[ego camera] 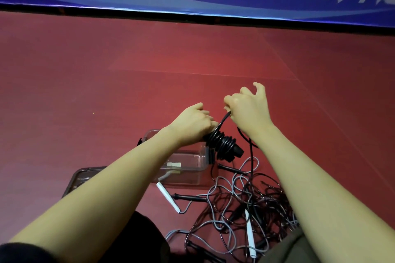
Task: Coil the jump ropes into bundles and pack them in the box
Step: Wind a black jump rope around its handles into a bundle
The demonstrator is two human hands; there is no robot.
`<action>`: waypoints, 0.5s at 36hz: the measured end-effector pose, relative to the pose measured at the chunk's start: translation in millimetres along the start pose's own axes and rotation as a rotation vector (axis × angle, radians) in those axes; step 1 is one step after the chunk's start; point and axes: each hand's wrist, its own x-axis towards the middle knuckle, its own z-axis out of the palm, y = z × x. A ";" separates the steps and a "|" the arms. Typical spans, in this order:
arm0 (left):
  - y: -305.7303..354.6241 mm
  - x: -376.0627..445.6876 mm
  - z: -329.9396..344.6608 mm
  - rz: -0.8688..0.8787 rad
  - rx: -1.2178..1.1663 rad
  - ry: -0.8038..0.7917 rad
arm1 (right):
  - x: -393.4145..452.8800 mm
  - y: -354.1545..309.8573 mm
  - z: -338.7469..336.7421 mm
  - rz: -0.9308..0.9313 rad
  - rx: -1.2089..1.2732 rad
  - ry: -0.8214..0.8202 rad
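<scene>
Black jump rope being wound around its handles above the clear box.

The left hand (193,123) grips the coiled black jump rope (223,143); the right hand (248,109) pinches its free strand just above. The clear plastic box (188,166) sits beneath on the red floor (85,92), beside a tangle of loose ropes (245,205).

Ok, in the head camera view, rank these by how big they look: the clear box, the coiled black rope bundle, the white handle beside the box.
1. Clear box, clearly largest.
2. Coiled black rope bundle.
3. White handle, thinnest and smallest, though about as long as the bundle.
</scene>
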 end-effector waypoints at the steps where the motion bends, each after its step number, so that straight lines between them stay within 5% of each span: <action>1: -1.2 0.1 1.7 0.009 -0.012 0.050 | -0.3 1.3 0.6 0.002 0.002 -0.004; 8: -7.0 0.4 4.3 -0.009 -0.135 0.285 | -3.6 8.8 16.9 -0.007 0.122 0.039; 14: 17.7 9.2 -24.6 -0.659 -0.850 0.224 | -8.6 9.6 12.2 0.117 0.527 0.053; 18: 23.1 20.3 -24.8 -0.923 -1.062 0.384 | -3.2 3.3 20.7 0.054 0.313 -0.017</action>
